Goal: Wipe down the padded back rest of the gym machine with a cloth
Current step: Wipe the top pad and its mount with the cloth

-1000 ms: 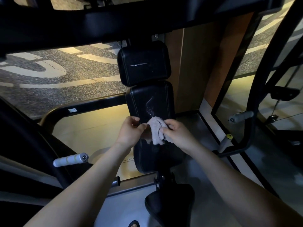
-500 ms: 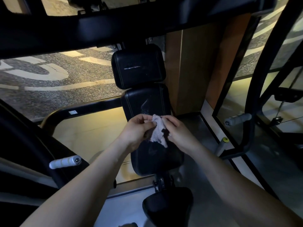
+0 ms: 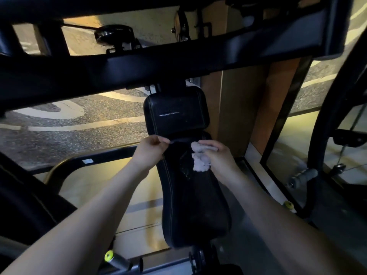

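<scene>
A: Where's the cloth (image 3: 199,163)?
B: It's bunched in the right hand (image 3: 217,155), fingers curled over it. It's pressed against the upper part of the black back rest (image 3: 195,211), just under the head pad (image 3: 176,112).
A: Left hand (image 3: 150,150)?
B: Fingers curled, pinching the back rest's top left edge. It isn't touching the cloth.

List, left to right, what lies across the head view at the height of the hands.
white sticker → left hand, pinching the top edge of the back rest → cloth → right hand, holding the cloth → grey handle grip
</scene>
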